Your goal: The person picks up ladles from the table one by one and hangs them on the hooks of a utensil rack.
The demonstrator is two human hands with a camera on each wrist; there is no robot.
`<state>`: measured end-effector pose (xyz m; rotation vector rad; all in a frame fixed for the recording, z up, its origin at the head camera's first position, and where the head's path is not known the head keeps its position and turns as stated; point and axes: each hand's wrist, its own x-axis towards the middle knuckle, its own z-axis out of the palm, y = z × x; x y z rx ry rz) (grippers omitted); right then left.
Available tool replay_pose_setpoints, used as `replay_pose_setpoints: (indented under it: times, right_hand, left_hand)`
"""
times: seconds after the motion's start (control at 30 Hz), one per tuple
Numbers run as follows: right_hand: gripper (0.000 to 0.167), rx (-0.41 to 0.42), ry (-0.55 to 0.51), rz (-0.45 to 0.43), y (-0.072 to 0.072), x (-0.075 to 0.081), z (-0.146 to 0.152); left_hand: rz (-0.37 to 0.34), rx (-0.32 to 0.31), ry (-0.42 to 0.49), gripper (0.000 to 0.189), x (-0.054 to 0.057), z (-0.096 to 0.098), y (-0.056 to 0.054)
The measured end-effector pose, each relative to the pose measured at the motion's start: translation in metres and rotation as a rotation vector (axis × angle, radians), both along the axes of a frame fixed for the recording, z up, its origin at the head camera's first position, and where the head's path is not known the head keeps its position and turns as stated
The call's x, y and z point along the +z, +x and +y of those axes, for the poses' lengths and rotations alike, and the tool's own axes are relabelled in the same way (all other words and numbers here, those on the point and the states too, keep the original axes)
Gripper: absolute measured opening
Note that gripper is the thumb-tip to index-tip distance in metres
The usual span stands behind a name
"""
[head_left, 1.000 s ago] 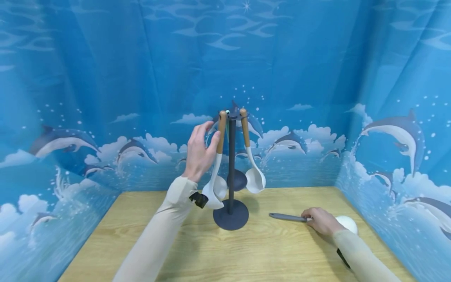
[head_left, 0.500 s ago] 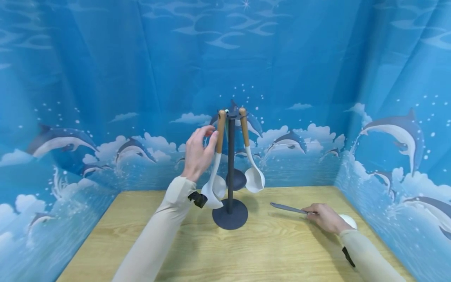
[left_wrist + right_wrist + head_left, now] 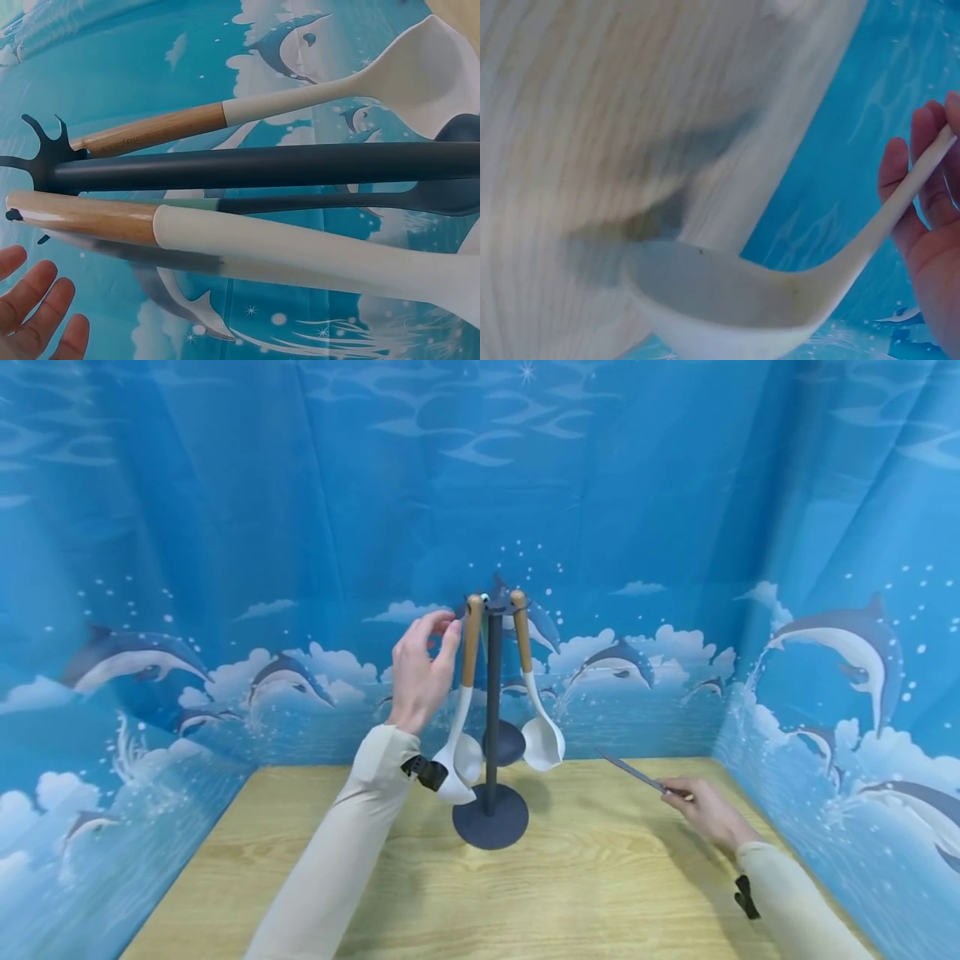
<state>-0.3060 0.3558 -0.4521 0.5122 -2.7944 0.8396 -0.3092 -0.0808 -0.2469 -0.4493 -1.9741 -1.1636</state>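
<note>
My right hand (image 3: 708, 814) grips a ladle by its grey handle (image 3: 633, 772), held above the right side of the table. The ladle's white bowl (image 3: 720, 300) shows in the right wrist view; my hand and forearm hide it in the head view. My left hand (image 3: 422, 672) is raised beside a black utensil stand (image 3: 492, 710), fingers bent loosely and holding nothing. Closest to it hangs a white ladle with a wooden handle (image 3: 471, 643). In the left wrist view, the left fingers (image 3: 45, 300) are apart from that handle.
Another white ladle (image 3: 543, 743) with a wooden handle hangs on the stand's right side. A dark-bowled utensil (image 3: 506, 743) and a further white-bowled one (image 3: 468, 758) hang behind. The stand's round base (image 3: 491, 831) rests on the wooden table (image 3: 600, 893). Blue dolphin-print curtains (image 3: 637, 527) surround it.
The right hand has lifted the ladle off the table, its handle end tilting upward toward the back. The left hand has drawn slightly away from the nearest wooden handle.
</note>
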Motion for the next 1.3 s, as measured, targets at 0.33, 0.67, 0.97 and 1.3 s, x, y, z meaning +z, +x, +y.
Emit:
replay_pose_setpoints:
  times: [0.33,0.67,0.97,1.3]
  right_hand:
    - [0.037,-0.057,-0.100,0.098,0.001,0.031,-0.028]
    - [0.042,-0.075,-0.289,0.173,-0.003,0.062,-0.080]
    - [0.044,-0.017,-0.397,0.193,-0.005,0.086,-0.117]
    - [0.048,-0.003,-0.472,0.264,-0.007,0.100,-0.132]
  left_hand:
    - [0.049,-0.025,0.014,0.040,0.008,0.009,-0.003]
    - [0.066,-0.020,-0.028,0.048,0.019,0.017,-0.004]
    - [0.041,-0.011,-0.091,0.050,0.021,0.022,-0.006]
    - [0.017,-0.037,-0.107,0.049,0.024,0.022,-0.006]
